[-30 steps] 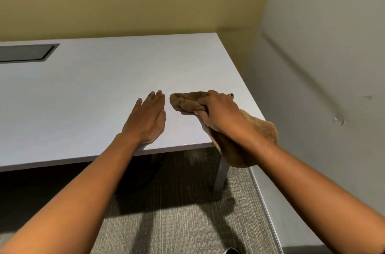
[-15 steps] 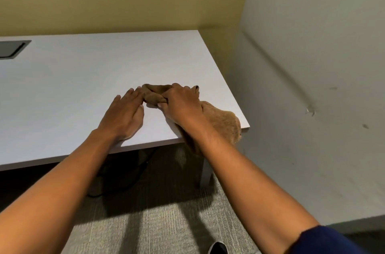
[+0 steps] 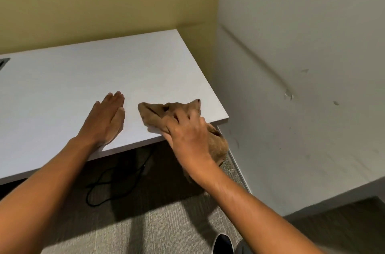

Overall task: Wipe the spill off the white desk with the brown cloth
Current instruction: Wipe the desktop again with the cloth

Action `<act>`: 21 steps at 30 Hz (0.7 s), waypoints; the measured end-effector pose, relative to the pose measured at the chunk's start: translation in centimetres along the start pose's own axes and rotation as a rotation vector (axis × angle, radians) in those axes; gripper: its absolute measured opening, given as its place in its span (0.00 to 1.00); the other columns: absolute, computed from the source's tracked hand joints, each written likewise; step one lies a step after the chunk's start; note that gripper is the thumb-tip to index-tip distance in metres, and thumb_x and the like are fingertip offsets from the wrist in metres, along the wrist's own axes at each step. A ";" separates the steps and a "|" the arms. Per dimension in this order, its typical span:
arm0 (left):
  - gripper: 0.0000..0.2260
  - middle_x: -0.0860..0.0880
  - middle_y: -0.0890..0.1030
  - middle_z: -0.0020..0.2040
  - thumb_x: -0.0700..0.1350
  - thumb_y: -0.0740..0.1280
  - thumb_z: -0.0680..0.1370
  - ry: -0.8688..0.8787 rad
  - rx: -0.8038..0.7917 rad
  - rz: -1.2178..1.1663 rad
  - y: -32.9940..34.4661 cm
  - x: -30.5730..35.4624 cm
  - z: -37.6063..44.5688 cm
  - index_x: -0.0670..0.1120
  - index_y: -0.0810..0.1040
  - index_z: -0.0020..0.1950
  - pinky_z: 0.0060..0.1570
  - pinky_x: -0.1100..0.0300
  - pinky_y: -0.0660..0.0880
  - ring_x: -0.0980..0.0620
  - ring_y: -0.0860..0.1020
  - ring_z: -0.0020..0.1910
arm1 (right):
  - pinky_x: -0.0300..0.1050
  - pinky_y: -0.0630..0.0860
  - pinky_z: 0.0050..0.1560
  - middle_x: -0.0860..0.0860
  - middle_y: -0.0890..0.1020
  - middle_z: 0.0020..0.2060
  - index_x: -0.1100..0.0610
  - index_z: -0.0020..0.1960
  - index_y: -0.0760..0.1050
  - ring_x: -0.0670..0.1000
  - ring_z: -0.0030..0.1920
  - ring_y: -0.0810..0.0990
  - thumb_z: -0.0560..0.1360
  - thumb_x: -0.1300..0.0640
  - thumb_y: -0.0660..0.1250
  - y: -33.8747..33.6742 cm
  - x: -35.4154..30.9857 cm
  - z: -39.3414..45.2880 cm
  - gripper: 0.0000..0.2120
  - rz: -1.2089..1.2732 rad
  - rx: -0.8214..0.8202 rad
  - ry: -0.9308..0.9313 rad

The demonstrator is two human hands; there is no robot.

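The brown cloth (image 3: 158, 112) lies bunched on the white desk (image 3: 104, 70) near its front right corner, and part of it hangs over the front edge. My right hand (image 3: 185, 131) grips the cloth from above with curled fingers. My left hand (image 3: 106, 118) rests flat on the desk just left of the cloth, fingers straight and together, a small gap apart from it. No spill shows on the desk surface.
A grey cutout (image 3: 4, 62) sits in the desk at the far left. A black cable (image 3: 116, 181) lies on the carpet under the desk. A white wall (image 3: 302, 66) stands close on the right. A shoe (image 3: 223, 243) shows at the bottom.
My right hand has dragged the cloth to the right, away from my left hand, toward the desk's front right corner. The left hand stays flat on the desk.
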State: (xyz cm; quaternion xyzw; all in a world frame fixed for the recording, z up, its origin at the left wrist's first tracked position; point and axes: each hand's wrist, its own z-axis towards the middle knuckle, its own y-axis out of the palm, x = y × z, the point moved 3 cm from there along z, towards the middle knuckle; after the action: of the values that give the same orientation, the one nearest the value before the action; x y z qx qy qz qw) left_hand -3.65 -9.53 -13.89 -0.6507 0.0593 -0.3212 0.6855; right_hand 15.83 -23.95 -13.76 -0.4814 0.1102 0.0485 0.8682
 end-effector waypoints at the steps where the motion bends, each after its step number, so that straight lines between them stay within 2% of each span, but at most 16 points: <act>1: 0.28 0.44 0.61 0.80 0.53 0.47 0.80 -0.002 -0.003 0.013 0.0 0.1 0.0 0.42 0.63 0.77 0.75 0.41 0.52 0.44 0.56 0.80 | 0.52 0.75 0.49 0.52 0.80 0.55 0.52 0.56 0.81 0.61 0.58 0.76 0.72 0.48 0.74 -0.1 1.6 0.1 0.14 0.008 0.000 0.067; 3: 0.29 0.45 0.61 0.80 0.54 0.46 0.80 -0.009 -0.020 0.047 0.1 0.1 0.2 0.43 0.63 0.78 0.74 0.41 0.53 0.44 0.55 0.80 | 0.51 0.75 0.52 0.52 0.78 0.59 0.50 0.57 0.81 0.61 0.61 0.74 0.74 0.48 0.72 -0.3 4.7 0.6 0.13 0.000 0.006 0.199; 7: 0.33 0.44 0.58 0.81 0.58 0.44 0.78 -0.017 -0.068 0.161 0.3 -0.2 0.8 0.43 0.60 0.78 0.73 0.39 0.55 0.44 0.55 0.80 | 0.45 0.68 0.46 0.51 0.79 0.54 0.51 0.55 0.81 0.55 0.51 0.73 0.74 0.48 0.72 -1.3 8.7 1.3 0.11 0.014 0.168 0.362; 10: 0.33 0.47 0.54 0.82 0.58 0.44 0.78 -0.060 -0.088 0.177 0.6 -0.3 0.8 0.45 0.57 0.80 0.75 0.39 0.50 0.47 0.51 0.81 | 0.44 0.70 0.44 0.51 0.80 0.54 0.52 0.59 0.81 0.51 0.49 0.74 0.78 0.49 0.68 -0.8 10.6 0.8 0.12 0.274 0.237 0.551; 13: 0.33 0.50 0.50 0.82 0.59 0.43 0.77 -0.098 -0.101 0.166 0.7 -0.2 0.7 0.48 0.54 0.81 0.76 0.40 0.45 0.50 0.48 0.81 | 0.42 0.72 0.44 0.50 0.84 0.47 0.55 0.57 0.82 0.49 0.45 0.80 0.80 0.47 0.65 -0.5 12.0 1.2 0.14 0.565 0.188 0.681; 16: 0.34 0.51 0.50 0.82 0.59 0.43 0.77 -0.105 -0.101 0.162 0.6 -0.2 0.8 0.48 0.54 0.81 0.77 0.41 0.44 0.51 0.47 0.81 | 0.41 0.70 0.43 0.43 0.82 0.37 0.51 0.49 0.82 0.45 0.40 0.80 0.80 0.48 0.65 -0.9 13.0 2.7 0.10 0.615 0.049 0.651; 17: 0.33 0.51 0.50 0.82 0.59 0.43 0.77 -0.106 -0.098 0.162 0.7 -0.2 0.8 0.48 0.54 0.81 0.77 0.40 0.45 0.51 0.47 0.81 | 0.41 0.70 0.43 0.45 0.83 0.37 0.51 0.50 0.83 0.48 0.42 0.82 0.80 0.47 0.66 -0.9 13.2 3.5 0.10 0.594 -0.001 0.625; 21: 0.33 0.51 0.49 0.82 0.59 0.43 0.77 -0.107 -0.096 0.167 0.8 -0.3 0.8 0.49 0.54 0.81 0.77 0.41 0.44 0.51 0.47 0.81 | 0.45 0.72 0.47 0.56 0.85 0.51 0.53 0.59 0.82 0.61 0.53 0.81 0.79 0.47 0.66 -0.2 13.2 7.8 0.14 0.341 -0.142 0.493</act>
State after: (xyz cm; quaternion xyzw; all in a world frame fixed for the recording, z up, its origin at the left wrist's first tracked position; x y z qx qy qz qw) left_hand -3.19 -8.68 -14.60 -0.6918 0.0919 -0.2245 0.6801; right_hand 29.84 -17.74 -12.75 -0.5126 0.3928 0.0828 0.7590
